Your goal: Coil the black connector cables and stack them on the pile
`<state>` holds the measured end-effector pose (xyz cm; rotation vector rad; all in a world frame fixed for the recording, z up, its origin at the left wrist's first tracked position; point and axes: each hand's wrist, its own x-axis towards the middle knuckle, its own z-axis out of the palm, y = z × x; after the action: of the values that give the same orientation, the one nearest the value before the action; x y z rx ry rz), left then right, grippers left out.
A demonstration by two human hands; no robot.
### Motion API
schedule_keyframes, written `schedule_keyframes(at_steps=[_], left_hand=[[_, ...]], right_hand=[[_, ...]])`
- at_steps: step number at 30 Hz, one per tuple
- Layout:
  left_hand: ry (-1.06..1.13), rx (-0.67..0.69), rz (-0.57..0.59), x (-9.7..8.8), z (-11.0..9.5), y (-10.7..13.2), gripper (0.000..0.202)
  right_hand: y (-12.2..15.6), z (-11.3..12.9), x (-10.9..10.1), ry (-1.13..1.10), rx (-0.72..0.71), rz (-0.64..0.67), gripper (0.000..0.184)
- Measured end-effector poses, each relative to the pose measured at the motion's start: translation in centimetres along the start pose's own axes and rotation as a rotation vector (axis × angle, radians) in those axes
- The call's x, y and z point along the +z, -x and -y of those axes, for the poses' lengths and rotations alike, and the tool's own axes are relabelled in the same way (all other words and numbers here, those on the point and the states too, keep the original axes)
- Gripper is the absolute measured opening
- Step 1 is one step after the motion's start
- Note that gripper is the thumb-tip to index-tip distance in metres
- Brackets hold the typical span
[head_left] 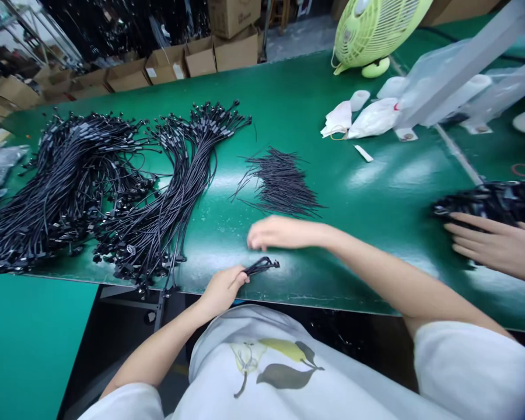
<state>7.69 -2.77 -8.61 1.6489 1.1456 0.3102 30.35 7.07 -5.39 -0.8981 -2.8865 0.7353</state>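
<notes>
My left hand (222, 290) is closed around a folded black cable (261, 266), close to the table's front edge. The looped end of the cable sticks out to the right of my fingers. Just above it, my right hand (277, 232) hovers with curled fingers, slightly blurred; anything between the fingertips cannot be made out. Beyond my right hand lies a loose pile of thin black twist ties (286, 182). To the left, a bundle of black cables (179, 186) with connectors at both ends is spread on the green table (227, 239).
A larger heap of cables (65, 175) lies farther left. At the back right stand a green fan (378, 32) and white rolls (394, 87) beside a grey post (468, 64). Another person's hand (499, 242) rests on dark bundled cables (499, 201) at right. Cardboard boxes (236, 55) line the far side.
</notes>
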Motion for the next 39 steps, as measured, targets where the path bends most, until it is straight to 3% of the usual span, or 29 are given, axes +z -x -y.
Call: schedule_keyframes(at_steps=[2,4,6,10,12,15,17,20,22,24,26,29,32,34,39], left_hand=[[0.256,-0.046,-0.113,-0.5,0.5,0.0,0.041],[0.539,-0.047,-0.224,-1.1,0.6,-0.1,0.044],[0.756,-0.035,-0.28,-1.7,0.5,-0.1,0.045],[0.921,-0.028,-0.313,-2.1,0.2,-0.2,0.046],[0.96,-0.027,-0.338,-2.0,0.1,-0.3,0.045],[1.01,-0.003,-0.335,-1.6,-0.2,-0.7,0.042],[1.021,0.024,-0.3,-1.3,-0.6,-1.0,0.048],[0.992,0.063,-0.249,-0.7,-1.1,-1.4,0.067],[0.92,0.088,-0.264,-0.4,-1.0,-1.5,0.065],[0.762,0.099,-0.326,-0.3,-0.8,-1.5,0.06],[0.534,0.109,-0.392,-0.4,-0.5,-1.3,0.054],[0.214,0.177,-0.446,-0.8,-0.2,-1.0,0.045],[0.06,0.179,-0.43,-1.0,0.0,-0.6,0.036],[0.108,0.109,-0.356,-1.0,0.2,-0.4,0.031],[0.534,0.011,-0.178,-1.1,0.5,-0.2,0.039]], right_hand=[[-2.9,-3.5,-1.2,0.034,0.15,-0.126,0.044],[-5.7,-6.6,-1.7,0.113,0.378,-0.244,0.037],[-7.7,-8.8,-1.8,0.168,0.524,-0.277,0.028],[-8.6,-9.7,-1.8,0.161,0.494,-0.219,0.018],[-7.5,-8.5,-1.9,0.142,0.484,-0.236,0.018],[-5.0,-4.8,-0.9,0.068,0.457,-0.279,0.021],[-3.5,-1.4,0.9,-0.171,0.39,-0.29,0.021],[-2.0,3.3,4.4,-0.719,0.268,-0.342,0.021],[-1.5,5.4,6.3,-0.835,0.262,-0.437,0.021],[-1.1,6.8,7.3,-0.636,0.272,-0.549,0.021],[-0.7,7.6,7.2,-0.251,0.237,-0.601,0.025],[-0.3,8.2,5.7,0.302,0.066,-0.563,0.03],[-0.3,8.3,4.0,0.616,-0.174,-0.493,0.03],[-0.4,8.3,3.3,0.719,-0.281,-0.426,0.029],[-0.4,9.0,2.1,0.838,-0.427,-0.293,0.03]])
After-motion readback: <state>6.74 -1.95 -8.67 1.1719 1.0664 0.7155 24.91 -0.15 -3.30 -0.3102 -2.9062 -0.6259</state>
